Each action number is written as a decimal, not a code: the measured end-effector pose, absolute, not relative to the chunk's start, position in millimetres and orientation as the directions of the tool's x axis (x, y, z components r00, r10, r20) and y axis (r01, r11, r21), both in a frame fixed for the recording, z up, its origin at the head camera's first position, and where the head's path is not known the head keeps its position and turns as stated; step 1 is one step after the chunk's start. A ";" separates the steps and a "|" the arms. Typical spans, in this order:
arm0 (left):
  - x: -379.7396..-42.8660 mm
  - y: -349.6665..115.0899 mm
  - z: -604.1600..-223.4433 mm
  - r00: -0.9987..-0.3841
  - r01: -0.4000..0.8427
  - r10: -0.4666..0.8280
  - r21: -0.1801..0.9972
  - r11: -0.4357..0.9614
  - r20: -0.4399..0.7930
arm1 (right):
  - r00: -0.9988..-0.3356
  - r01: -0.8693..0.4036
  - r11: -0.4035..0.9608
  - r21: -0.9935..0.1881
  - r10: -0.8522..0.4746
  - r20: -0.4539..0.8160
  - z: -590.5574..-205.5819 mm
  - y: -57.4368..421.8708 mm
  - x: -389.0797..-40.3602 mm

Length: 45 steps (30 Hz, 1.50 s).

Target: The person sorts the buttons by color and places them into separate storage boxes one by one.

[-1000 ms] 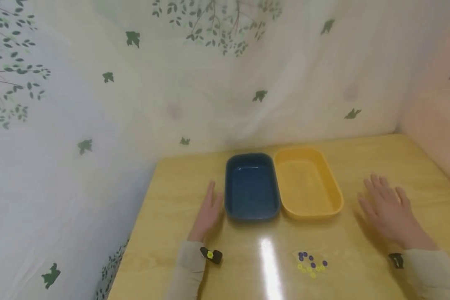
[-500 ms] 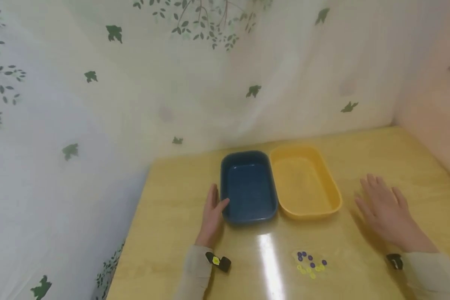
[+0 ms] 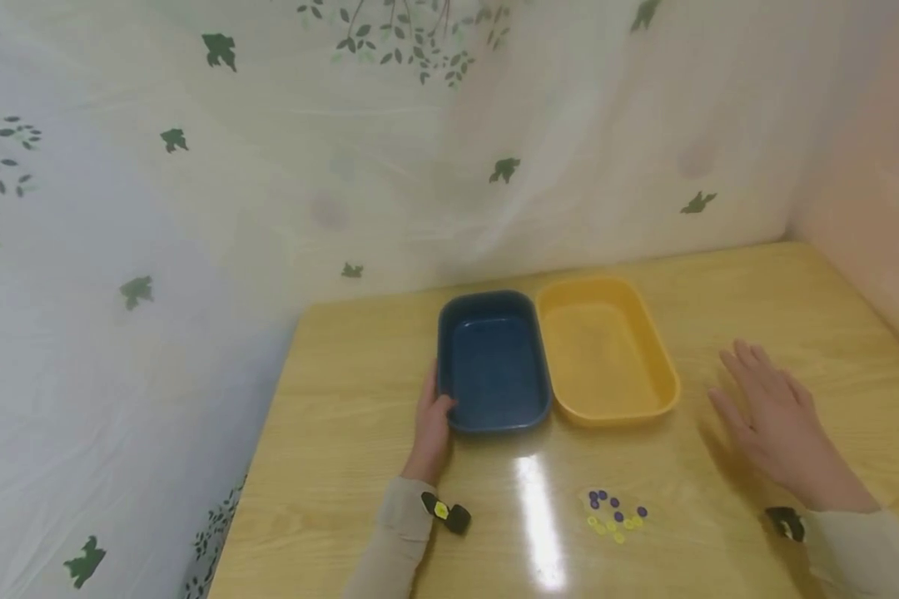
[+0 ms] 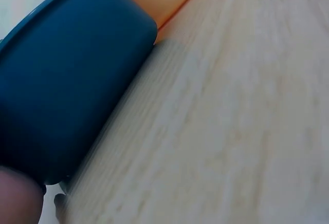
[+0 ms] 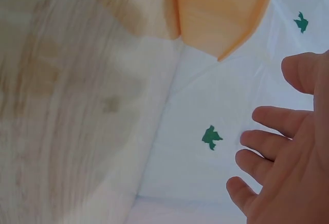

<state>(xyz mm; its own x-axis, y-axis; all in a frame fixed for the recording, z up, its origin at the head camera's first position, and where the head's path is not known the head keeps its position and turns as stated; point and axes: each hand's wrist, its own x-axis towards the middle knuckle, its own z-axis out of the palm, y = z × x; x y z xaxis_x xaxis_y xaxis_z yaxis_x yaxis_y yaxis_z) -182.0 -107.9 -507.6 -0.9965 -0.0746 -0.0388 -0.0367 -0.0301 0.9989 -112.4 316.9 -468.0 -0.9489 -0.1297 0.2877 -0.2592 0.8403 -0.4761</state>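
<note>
A dark blue rectangular plastic tub stands on the wooden table. My left hand grips its near left side, the thumb over the rim and the fingers along the outer wall. In the left wrist view the thumb shows beside the outer wall of the tub. A yellow tub of similar shape sits right beside the blue one. Over the table to its right, my right hand is held with fingers extended and nothing in it.
Several small purple and yellow rings lie in a loose cluster on the table, in front of the tubs. A pale curtain printed with leaves and birds hangs behind the table and along its sides.
My left hand has moved right from beside the blue tub to its side, and the thumb has come over the rim. The right hand has stayed nearly still. The head view has shifted slightly.
</note>
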 end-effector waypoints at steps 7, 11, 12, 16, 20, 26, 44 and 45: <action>-179.9 -103.8 -505.7 -0.998 -0.028 -0.058 0.996 -0.086 -0.033 | -0.904 -0.313 0.796 -0.518 -0.084 0.418 -454.5 303.2 -102.3; -179.9 -101.0 -503.5 -0.998 -0.025 -0.046 0.994 -0.105 -0.030 | -0.865 -0.352 0.767 -0.536 -0.047 0.500 -440.3 284.3 -92.0; -179.8 -100.6 -502.8 -0.999 -0.025 -0.044 0.994 -0.105 -0.029 | -0.857 -0.360 0.767 -0.531 -0.047 0.514 -437.2 279.1 -89.2; -179.1 -99.7 -499.7 -0.999 -0.022 -0.024 0.995 -0.102 -0.024 | -0.856 -0.370 0.797 -0.477 -0.092 0.509 -427.8 258.5 -80.5; -177.5 -99.8 -495.2 -0.999 -0.032 -0.030 0.997 -0.070 -0.034 | -0.889 -0.384 0.819 -0.426 -0.204 0.410 -424.1 237.3 -75.9; -176.6 -101.4 -492.0 -0.996 -0.037 -0.078 0.997 -0.061 -0.042 | -0.916 -0.399 0.816 -0.419 -0.378 0.136 -431.9 210.0 -75.0; -170.4 -103.8 -481.2 -0.994 -0.039 -0.096 0.998 -0.052 -0.043 | -0.833 -0.535 0.744 -0.400 -0.545 0.100 -454.1 193.1 -67.9; -170.2 -103.9 -481.0 -0.994 -0.041 -0.098 0.998 -0.049 -0.045 | -0.834 -0.531 0.746 -0.403 -0.544 0.091 -453.2 192.6 -67.7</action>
<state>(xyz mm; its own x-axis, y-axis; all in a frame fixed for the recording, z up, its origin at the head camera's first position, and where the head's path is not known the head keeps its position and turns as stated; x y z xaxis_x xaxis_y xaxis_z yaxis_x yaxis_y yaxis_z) -170.2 -103.9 -481.0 -0.9941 -0.0981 -0.0453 -0.0407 -0.0489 0.9980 -67.7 192.6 -453.2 -0.8339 -0.5444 0.0910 -0.5308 0.7456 -0.4030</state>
